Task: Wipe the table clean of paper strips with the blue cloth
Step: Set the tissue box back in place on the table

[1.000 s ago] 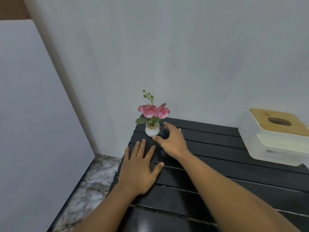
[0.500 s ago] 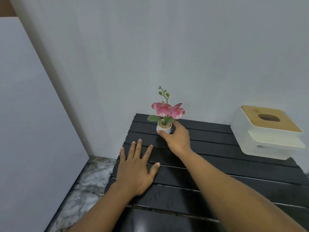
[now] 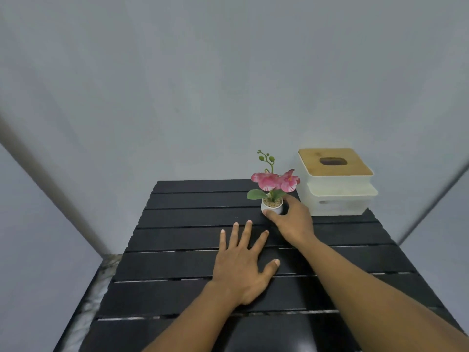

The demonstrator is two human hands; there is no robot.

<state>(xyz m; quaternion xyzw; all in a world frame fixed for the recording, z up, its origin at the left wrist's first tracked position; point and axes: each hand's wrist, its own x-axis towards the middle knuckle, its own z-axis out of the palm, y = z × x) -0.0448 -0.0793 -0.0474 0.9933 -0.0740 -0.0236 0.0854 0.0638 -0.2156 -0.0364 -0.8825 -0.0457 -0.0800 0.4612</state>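
A black slatted table (image 3: 182,265) fills the lower view. My left hand (image 3: 241,265) lies flat on it, fingers spread and straight. My right hand (image 3: 291,222) grips a small white pot with pink artificial flowers (image 3: 272,204), thumb on the pot's front and fingers round its right side. The pot stands on the slats near the far right. No blue cloth and no paper strips show in this view.
A white tissue box with a wooden lid (image 3: 335,184) stands at the table's far right corner, just right of the pot. Grey walls close in behind and on both sides. A marble floor (image 3: 96,288) shows past the table's left edge.
My right hand closed on the pot and slid it from the table's far left corner rightward, up beside the tissue box. My left hand stayed flat on the slats.
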